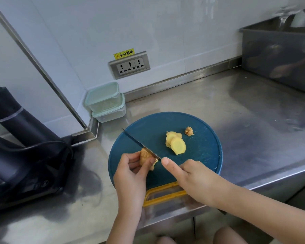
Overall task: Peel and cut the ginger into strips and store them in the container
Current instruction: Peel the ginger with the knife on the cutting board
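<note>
A round blue cutting board [197, 148] with a yellow handle lies on the steel counter. My left hand [130, 175] pinches a brown unpeeled ginger piece [145, 154] at the board's left edge. My right hand [192, 178] grips a dark knife [139, 143], index finger stretched along its spine, with the blade resting against the ginger. Peeled yellow ginger slices [175, 142] lie near the board's middle, and a small brown ginger scrap [189, 131] sits behind them. Two stacked clear containers [106, 102] with pale green lids stand in the corner behind the board.
A dark bag [25, 152] with a bottle in its side pocket occupies the counter's left. A grey plastic tub [278, 57] stands at the back right. A socket strip [129, 65] is on the wall. The counter's front edge [253, 185] runs just below the board.
</note>
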`<state>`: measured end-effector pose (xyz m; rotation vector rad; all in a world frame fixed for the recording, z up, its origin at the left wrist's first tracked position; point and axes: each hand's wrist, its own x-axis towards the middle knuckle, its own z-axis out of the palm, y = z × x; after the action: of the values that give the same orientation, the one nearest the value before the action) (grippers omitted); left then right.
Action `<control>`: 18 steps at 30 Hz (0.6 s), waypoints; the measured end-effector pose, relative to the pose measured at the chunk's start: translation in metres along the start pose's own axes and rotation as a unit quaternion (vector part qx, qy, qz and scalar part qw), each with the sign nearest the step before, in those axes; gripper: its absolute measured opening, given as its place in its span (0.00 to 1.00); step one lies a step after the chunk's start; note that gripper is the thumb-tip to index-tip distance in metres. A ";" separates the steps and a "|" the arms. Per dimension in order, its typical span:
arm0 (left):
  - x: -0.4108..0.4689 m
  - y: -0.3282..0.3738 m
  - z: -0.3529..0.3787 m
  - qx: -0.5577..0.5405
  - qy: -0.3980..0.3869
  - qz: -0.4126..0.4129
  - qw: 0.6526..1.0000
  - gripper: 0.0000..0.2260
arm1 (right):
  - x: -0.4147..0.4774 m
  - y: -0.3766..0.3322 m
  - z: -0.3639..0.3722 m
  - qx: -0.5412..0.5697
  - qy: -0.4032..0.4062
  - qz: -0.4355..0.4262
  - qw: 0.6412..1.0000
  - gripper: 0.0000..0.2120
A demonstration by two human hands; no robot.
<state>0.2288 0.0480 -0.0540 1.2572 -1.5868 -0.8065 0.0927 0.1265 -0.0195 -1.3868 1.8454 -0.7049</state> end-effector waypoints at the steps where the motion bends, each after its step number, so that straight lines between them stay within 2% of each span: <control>1: 0.000 0.000 0.000 -0.002 -0.001 -0.001 1.000 0.12 | 0.001 0.001 -0.001 0.007 -0.003 0.003 1.000 0.33; 14: -0.002 0.005 -0.003 -0.035 -0.014 -0.025 0.999 0.11 | 0.004 0.003 0.001 0.016 0.002 0.014 1.000 0.39; 18: -0.001 0.004 -0.005 -0.042 -0.023 -0.029 0.998 0.11 | 0.000 -0.007 -0.002 0.046 -0.038 0.057 0.997 0.32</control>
<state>0.2325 0.0505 -0.0488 1.2367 -1.5412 -0.9356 0.0948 0.1242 -0.0130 -1.2229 1.7943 -0.6610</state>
